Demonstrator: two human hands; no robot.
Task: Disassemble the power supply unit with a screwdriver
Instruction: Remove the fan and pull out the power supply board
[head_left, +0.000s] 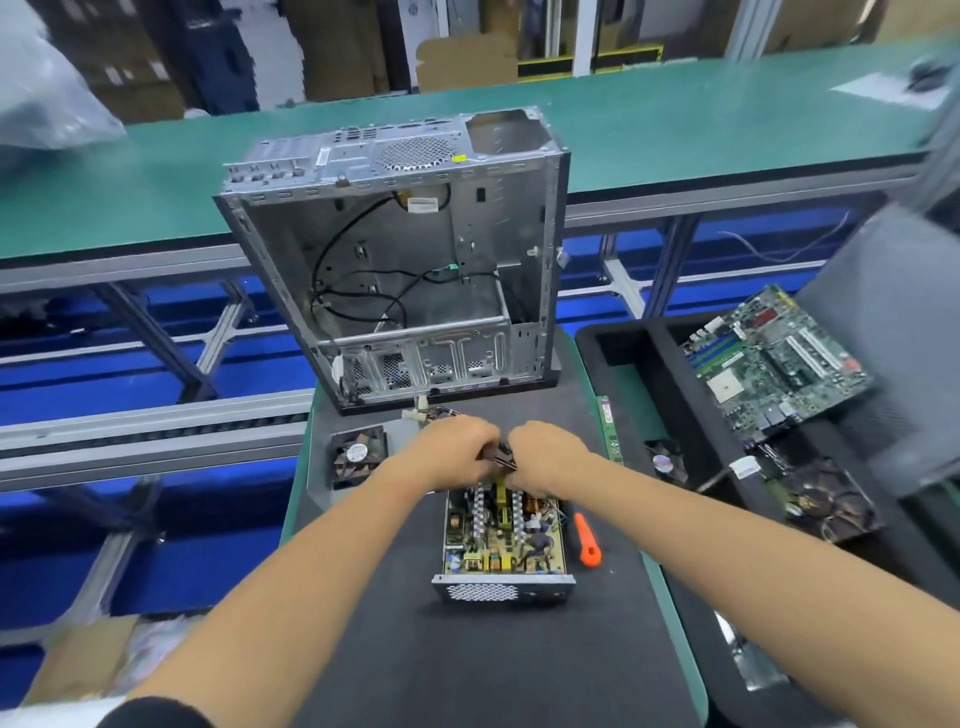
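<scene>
1. The power supply unit (501, 540) lies lid-off on the dark mat of the surface (467, 665), its circuit board facing up. Its long axis runs away from the person, with the perforated end plate nearest them.
2. The left hand (453, 454) and right hand (548, 457) meet over the unit's far end, both forearms reaching in from below.
3. The fingers of both hands are curled around a dark bundle of cables (500, 456) between them; the exact grip is hidden.
4. An orange-handled screwdriver (586, 540) lies just right of the unit, untouched.
5. A small fan (358, 456) sits to the left, and an open computer case (410, 270) stands behind the hands.
6. A black tray (644, 374) to the right holds a motherboard (779, 358) and another fan (826, 501).
</scene>
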